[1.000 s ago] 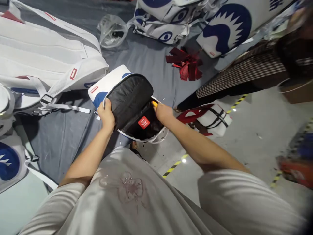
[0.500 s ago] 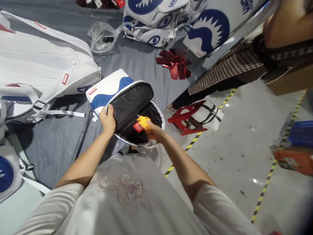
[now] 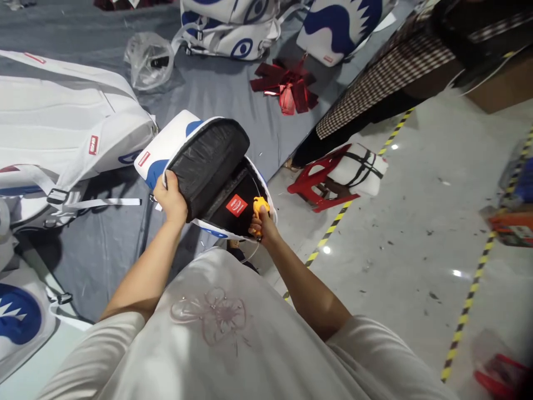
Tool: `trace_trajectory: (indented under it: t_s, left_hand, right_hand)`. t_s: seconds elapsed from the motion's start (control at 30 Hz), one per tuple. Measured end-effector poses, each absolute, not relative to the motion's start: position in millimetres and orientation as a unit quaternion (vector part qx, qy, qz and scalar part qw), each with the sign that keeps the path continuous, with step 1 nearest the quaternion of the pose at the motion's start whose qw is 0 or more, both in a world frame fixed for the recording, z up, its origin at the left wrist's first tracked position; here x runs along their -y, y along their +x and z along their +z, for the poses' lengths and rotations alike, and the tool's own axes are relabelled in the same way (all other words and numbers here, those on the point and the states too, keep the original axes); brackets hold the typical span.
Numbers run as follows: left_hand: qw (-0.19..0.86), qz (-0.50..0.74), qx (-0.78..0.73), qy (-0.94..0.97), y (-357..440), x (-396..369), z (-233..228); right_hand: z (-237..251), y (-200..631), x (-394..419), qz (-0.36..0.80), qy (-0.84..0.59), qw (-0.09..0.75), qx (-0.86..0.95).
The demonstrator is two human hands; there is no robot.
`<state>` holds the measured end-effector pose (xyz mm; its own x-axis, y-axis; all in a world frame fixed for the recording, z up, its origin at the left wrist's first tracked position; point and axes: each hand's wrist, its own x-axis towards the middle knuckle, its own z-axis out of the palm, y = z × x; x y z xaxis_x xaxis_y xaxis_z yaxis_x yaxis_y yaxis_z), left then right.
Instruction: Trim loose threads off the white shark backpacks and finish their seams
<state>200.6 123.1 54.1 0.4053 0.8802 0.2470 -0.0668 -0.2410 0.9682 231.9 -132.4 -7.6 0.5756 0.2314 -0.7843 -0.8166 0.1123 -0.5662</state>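
A white and blue backpack (image 3: pixel 164 145) lies unzipped at the table edge, its black-lined flap folded back. My left hand (image 3: pixel 171 199) is closed on the edge of that flap, thumb on the dark lining. Inside the opening a square red label (image 3: pixel 236 205) shows on the black lining. My right hand (image 3: pixel 265 225) is closed around a small yellow-orange hand tool (image 3: pixel 261 205) over the near right rim of the opening. The fingers cover much of the tool, and its exact kind is unclear.
White backpacks (image 3: pixel 54 111) lie at the left; more backpacks (image 3: pixel 233 41) stand stacked at the back. Dark red strips (image 3: pixel 287 83) and a clear plastic bag (image 3: pixel 149 61) rest on the grey-covered table (image 3: pixel 208 91). Right of it are a person's checked garment (image 3: pixel 387 83) and a red stool (image 3: pixel 320 178).
My right hand has drawn the yellow tool back to the right, away from the red label, which now shows fully. The flap stands wider, still in my left hand. The view has shifted slightly.
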Motion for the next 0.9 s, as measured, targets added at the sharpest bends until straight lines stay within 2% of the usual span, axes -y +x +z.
trace_trajectory:
  t_s: [0.1, 0.27, 0.53, 0.73, 0.9]
  left_hand:
    - [0.534, 0.443, -0.312, 0.649, 201.4, -121.6, 55.3]
    - [0.528, 0.414, -0.31, 0.674, 202.2, -122.9, 51.5]
    - [0.502, 0.419, -0.292, 0.698, 208.6, -117.3, 53.3]
    - [0.472, 0.431, -0.214, 0.739, 209.3, -106.4, 69.1]
    - [0.448, 0.417, -0.093, 0.785, 217.0, -79.3, 107.7]
  right_hand:
    - [-14.7, 231.1, 127.6, 0.364, -0.574, 0.675, -0.286]
    - [-31.5, 207.8, 97.0, 0.424, -0.602, 0.639, -0.221]
    - [-53.2, 201.6, 86.8, 0.36, -0.606, 0.685, -0.184]
    - [-57.6, 198.4, 86.4, 0.323, -0.613, 0.704, -0.156]
    - [-52.6, 188.9, 86.1, 0.321, -0.625, 0.7, -0.128]
